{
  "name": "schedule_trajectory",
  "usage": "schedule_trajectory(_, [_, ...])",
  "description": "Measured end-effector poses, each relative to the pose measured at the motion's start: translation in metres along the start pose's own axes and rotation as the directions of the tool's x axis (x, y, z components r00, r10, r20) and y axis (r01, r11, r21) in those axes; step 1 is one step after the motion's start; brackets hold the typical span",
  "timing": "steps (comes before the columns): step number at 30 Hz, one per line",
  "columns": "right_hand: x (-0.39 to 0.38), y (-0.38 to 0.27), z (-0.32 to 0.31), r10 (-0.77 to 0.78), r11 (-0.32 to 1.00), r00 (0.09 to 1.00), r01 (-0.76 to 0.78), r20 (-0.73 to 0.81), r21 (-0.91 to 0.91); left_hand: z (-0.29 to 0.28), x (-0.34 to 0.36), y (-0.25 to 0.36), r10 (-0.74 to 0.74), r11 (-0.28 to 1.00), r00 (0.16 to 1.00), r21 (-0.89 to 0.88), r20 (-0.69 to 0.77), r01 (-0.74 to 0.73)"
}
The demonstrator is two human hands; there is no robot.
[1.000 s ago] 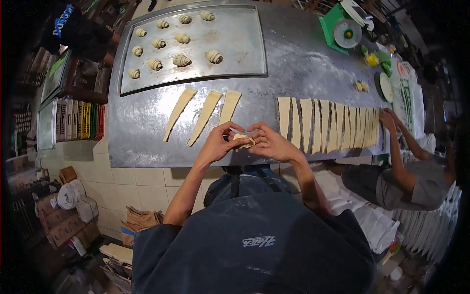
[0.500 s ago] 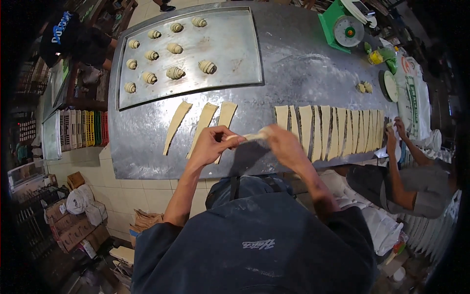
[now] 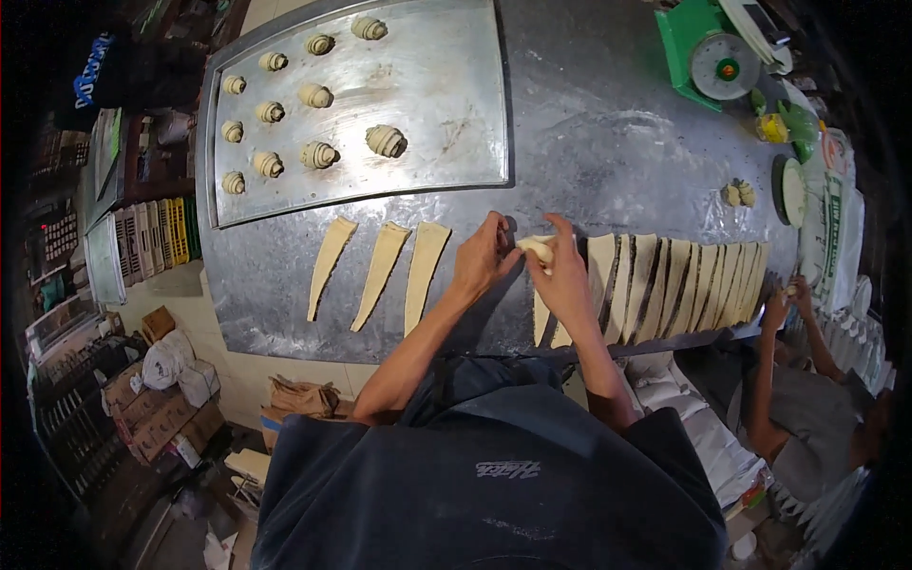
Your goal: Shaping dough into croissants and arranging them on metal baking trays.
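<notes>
My right hand [image 3: 567, 290] grips a bunched piece of pale dough [image 3: 538, 249] between thumb and fingers, just above the steel table. To its left, my left hand [image 3: 482, 256] has its fingers bent and apart, the thumb tip close to the dough. Whether that thumb touches it I cannot tell. Left of my hands lie three long, tapering dough strips [image 3: 380, 275]. Close by my right hand a row of similar strips [image 3: 655, 285] lies side by side, its near left end partly covered by my hand and forearm.
A metal tray [image 3: 446, 85] with several rolled dough pieces [image 3: 386, 142] takes up the table's far left. At the far right stand a green dial scale [image 3: 708, 62], small dough scraps [image 3: 738, 194] and a round pale lid [image 3: 791, 190]. A co-worker's hands [image 3: 787, 299] are at the right edge.
The dough was stretched between both hands; now it is bunched in my right hand, and my left fingers have come off it. Both hands moved right relative to the three strips. The view shifted.
</notes>
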State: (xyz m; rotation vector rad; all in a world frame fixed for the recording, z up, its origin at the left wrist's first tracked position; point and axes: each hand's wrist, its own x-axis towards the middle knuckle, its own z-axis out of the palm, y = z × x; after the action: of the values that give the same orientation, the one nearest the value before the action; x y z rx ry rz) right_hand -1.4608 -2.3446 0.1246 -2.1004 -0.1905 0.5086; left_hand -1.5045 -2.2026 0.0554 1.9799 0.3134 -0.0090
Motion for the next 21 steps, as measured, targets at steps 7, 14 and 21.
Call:
schedule_trajectory(7, [0.029,-0.019,0.094,-0.172,0.982,0.979,0.162,0.113,0.092,-0.080,-0.049,-0.036,-0.240,0.970,0.903,-0.123,-0.357,0.209])
schedule_trajectory(14, [0.033,0.019,0.157,-0.295,0.948,0.952,0.302,0.082,-0.099,-0.107,-0.014,-0.084,-0.046,0.999,0.998,0.016,-0.038,0.046])
schedule_trajectory(21, [0.038,0.017,0.154,-0.055,0.998,0.998,0.056,0.020,-0.038,-0.127,0.022,-0.110,0.207,0.949,0.971,0.218,0.119,-0.229])
